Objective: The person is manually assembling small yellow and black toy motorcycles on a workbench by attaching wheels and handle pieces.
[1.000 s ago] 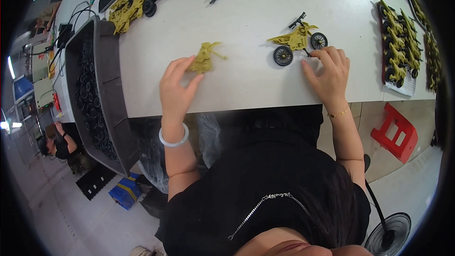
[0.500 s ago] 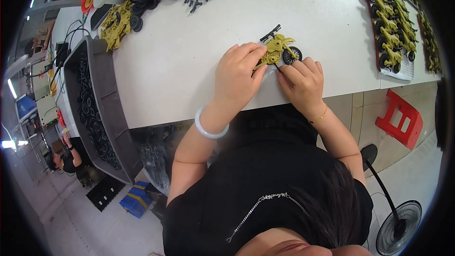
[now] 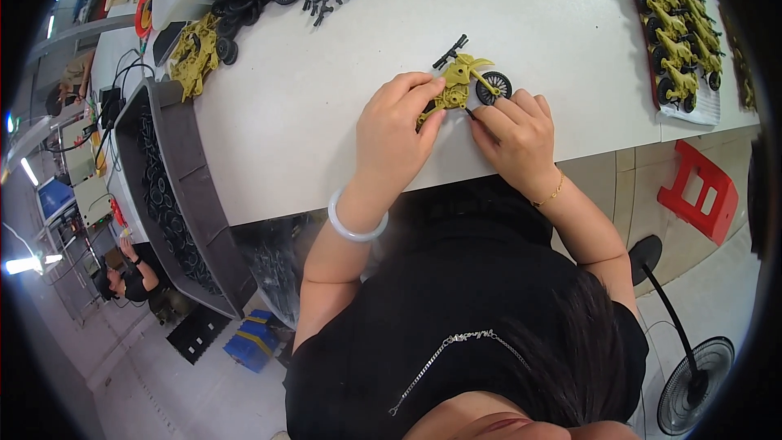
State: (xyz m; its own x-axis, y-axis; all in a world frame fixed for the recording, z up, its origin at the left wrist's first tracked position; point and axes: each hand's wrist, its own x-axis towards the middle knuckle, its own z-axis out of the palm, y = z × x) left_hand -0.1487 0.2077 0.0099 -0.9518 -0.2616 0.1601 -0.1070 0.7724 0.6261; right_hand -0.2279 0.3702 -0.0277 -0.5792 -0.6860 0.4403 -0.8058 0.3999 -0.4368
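Left hand: fingers clamp the toy motorbike frame, steadying it.
Right hand: fingertips pinched at the rear end, beside the wheel.
Bike: flat on the desk, between both hands.

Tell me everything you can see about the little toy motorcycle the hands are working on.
The toy motorcycle is olive-yellow, plastic by the look of it, with black handlebars and one black spoked wheel showing at its front end. It lies on the white table near the front edge. The left hand covers its rear, fingers pinching the body; the right hand touches it just below the wheel. Whether a rear wheel is fitted is hidden.
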